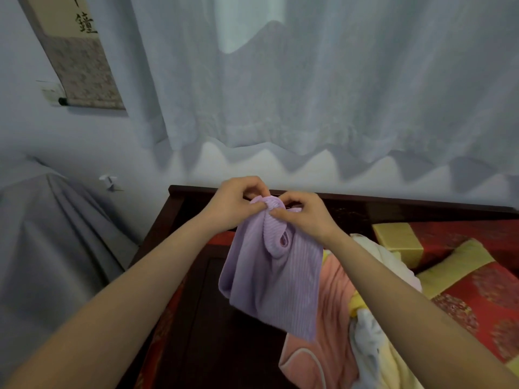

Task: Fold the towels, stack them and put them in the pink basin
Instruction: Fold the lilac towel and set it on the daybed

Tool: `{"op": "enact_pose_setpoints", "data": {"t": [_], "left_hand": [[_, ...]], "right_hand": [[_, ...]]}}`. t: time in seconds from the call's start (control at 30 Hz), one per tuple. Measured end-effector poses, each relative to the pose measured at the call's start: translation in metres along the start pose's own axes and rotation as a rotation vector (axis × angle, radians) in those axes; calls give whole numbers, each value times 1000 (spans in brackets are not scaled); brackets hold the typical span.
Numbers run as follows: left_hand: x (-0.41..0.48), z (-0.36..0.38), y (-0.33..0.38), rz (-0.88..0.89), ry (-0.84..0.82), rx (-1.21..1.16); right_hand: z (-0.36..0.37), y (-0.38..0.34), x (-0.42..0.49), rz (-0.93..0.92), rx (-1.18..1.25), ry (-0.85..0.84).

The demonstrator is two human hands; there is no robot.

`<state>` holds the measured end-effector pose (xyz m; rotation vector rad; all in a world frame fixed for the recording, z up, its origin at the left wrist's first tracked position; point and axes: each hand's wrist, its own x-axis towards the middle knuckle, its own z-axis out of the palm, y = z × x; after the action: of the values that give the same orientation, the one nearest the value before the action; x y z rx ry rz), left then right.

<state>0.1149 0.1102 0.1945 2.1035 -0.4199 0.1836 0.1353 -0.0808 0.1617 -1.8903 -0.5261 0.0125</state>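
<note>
A ribbed lilac towel (276, 279) hangs in the air in front of me, bunched at its top edge. My left hand (234, 204) and my right hand (304, 213) pinch that top edge close together, thumbs and fingertips curled on the cloth. Below the towel, a pile of loose towels lies on a dark wooden surface: a pink one (328, 329), a pale yellow one (393, 366) and a white one (384, 256). No pink basin is in view.
A dark wooden tabletop (224, 346) lies below my arms, with a dark wooden rail (393, 203) behind. Red and yellow cushions (463, 279) sit at the right. White curtains (309, 80) hang ahead, a grey covered object (50, 234) stands left.
</note>
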Motion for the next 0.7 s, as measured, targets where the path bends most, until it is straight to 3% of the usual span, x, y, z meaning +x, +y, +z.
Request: {"op": "enact_pose_setpoints", "data": {"t": [0.17, 0.27, 0.47, 0.53, 0.6, 0.7], "left_hand": [[-53, 6, -35, -173, 384, -268], [-94, 39, -57, -253, 185, -242], [-74, 81, -41, -111, -32, -432], [-60, 92, -39, -189, -199, -275], [-50, 95, -52, -249, -408, 62], [-45, 87, -77, -88, -678, 455]], "right_hand": [[-20, -10, -4, 32, 120, 13], [-37, -26, -6, 8, 100, -49], [-57, -57, -16, -12, 68, -160], [-65, -69, -20, -25, 46, -196], [-74, -78, -21, -38, 36, -202], [-93, -84, -16, -47, 11, -141]]}}
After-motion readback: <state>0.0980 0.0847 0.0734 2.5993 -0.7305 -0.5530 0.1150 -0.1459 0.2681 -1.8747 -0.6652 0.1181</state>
